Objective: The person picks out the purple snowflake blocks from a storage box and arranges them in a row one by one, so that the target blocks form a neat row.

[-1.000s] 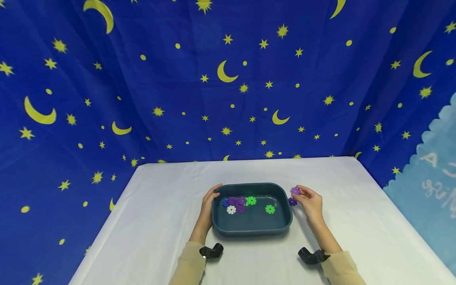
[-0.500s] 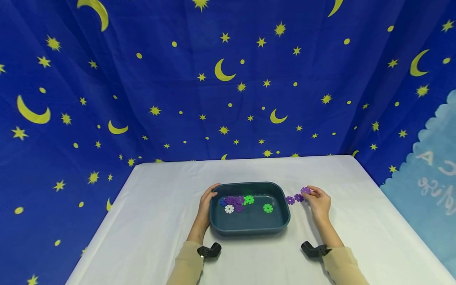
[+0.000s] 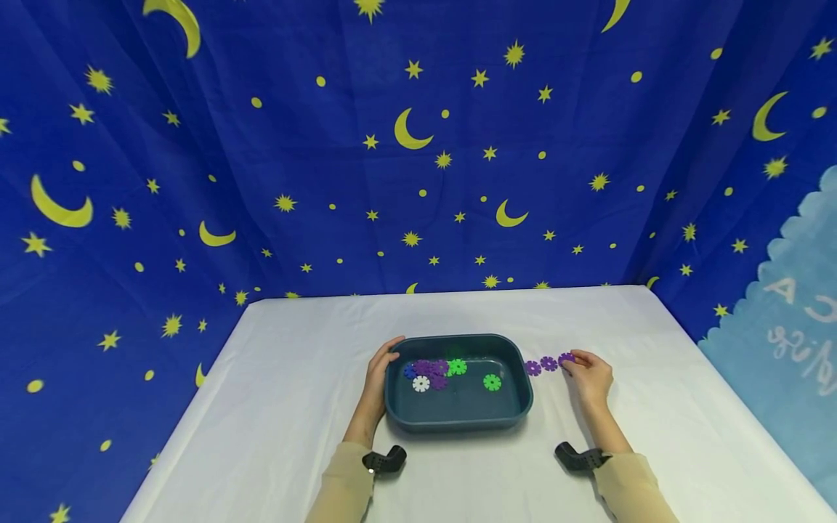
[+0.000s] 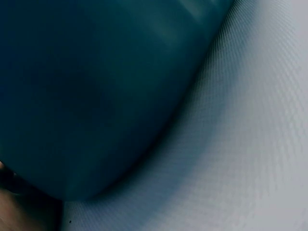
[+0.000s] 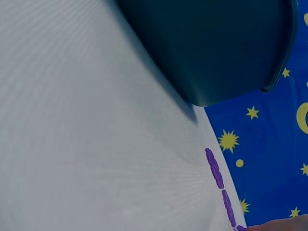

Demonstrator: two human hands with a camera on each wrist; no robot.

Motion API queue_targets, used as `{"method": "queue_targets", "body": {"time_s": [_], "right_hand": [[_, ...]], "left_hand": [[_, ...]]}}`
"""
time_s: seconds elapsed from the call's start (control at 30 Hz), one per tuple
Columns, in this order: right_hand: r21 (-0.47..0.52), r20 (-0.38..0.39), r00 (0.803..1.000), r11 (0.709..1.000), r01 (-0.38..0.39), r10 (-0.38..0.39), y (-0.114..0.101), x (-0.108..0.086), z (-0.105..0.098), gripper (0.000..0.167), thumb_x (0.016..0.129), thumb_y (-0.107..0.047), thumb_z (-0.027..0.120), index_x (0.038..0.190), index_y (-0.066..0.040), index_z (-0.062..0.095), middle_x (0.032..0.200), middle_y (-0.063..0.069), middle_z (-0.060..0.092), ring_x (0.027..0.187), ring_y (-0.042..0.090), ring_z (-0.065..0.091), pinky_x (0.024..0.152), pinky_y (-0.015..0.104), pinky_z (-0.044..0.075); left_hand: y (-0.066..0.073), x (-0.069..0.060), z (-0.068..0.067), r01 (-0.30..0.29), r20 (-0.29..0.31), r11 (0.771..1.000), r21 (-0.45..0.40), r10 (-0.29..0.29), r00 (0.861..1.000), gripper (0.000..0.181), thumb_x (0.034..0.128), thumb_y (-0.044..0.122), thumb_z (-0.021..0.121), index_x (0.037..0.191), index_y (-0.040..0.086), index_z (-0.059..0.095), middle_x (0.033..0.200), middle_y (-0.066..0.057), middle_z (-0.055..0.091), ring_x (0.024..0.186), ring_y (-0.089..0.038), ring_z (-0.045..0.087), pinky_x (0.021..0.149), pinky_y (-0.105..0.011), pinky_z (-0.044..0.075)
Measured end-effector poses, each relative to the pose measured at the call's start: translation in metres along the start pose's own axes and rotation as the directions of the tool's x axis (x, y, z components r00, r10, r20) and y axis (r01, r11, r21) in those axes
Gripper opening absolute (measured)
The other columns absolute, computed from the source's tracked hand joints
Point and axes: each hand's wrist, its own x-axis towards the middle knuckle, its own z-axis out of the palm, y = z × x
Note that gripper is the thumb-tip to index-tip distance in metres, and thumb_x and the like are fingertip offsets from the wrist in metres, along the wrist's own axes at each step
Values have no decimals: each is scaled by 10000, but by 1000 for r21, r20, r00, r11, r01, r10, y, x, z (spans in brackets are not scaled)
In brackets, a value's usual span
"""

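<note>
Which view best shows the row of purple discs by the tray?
Head: the three purple discs show their faces beside the tray. Right wrist has them edge-on, the last mostly cut off; left wrist shows none.

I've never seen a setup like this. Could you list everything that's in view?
Tray: 1, dark teal, on the tabletop
Tabletop: 1, white, under the tray
Row discs: 3, purple, right of the tray
Piled discs: several overlapping, purple, tray's left part
White disc: 1, white, in front of the pile
Blue disc: 1 visible, blue, pile's left end
Green discs: at least 2, green, in the tray
Backdrop: 1, blue with yellow moons and stars, behind
Panel: 1, light blue, far right
Wrist cameras: 2, black, on wrists
Sleeves: 2, beige, forearms
Left hand: 1, tray's left side
Right hand: 1, at the row's right end
</note>
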Motion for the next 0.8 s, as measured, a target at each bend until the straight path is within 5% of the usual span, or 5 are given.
{"method": "queue_targets", "body": {"time_s": [0.13,0.5,0.8], "right_hand": [[-88,-21,999,996,33,-35,3,0,1,301,728,39,700,1015,127,672,876,286,683,542,-158,409,525,38,371],[-151,-48,994,984,90,-99,3,-5,0,300,711,30,727,991,124,673,905,319,661,561,-138,380,538,25,313],[-160,-66,993,983,88,-99,4,-4,0,324,683,26,751,980,129,670,868,309,651,559,-119,375,523,44,311]], "left_hand": [[0,0,0,-12,0,1000,-6,12,1000,465,920,129,427,1371,32,487,1421,-97,495,1302,-181,446,1106,-379,325],[1,-1,-1,11,3,1000,-17,-11,1000,446,940,120,424,1374,36,486,1398,-62,517,1274,-135,463,1088,-335,338],[1,0,1,-14,3,1000,-16,14,1000,448,942,100,411,1378,16,473,1475,-128,431,1366,-230,374,1136,-410,276]]}}
